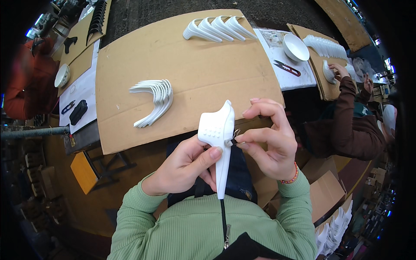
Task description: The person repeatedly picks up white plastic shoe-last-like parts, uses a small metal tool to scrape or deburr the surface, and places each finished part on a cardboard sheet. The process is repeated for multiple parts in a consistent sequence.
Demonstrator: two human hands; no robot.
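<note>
In front of my chest, my left hand (pixel 190 162) grips a white curved plastic piece (pixel 212 125) with small raised dots on its broad upper part and a narrow tapering lower end. The thumb presses on its face. At the piece's right edge, my right hand (pixel 271 141) pinches a small metal item (pixel 234 138) with thin wire-like loops; its exact kind is too small to tell. On the cardboard, a nested stack of white curved pieces (pixel 162 97) lies to the left. Several similar dotted pieces (pixel 216 29) rest in a row at the far edge.
A cardboard sheet (pixel 117 56) covers the table. To the right are a white bowl (pixel 296 47) and thread snips (pixel 287 68); at left, another bowl (pixel 63 75) and a black object (pixel 78 112). A co-worker (pixel 346 125) handles white pieces at right. Another person (pixel 26 82) sits left.
</note>
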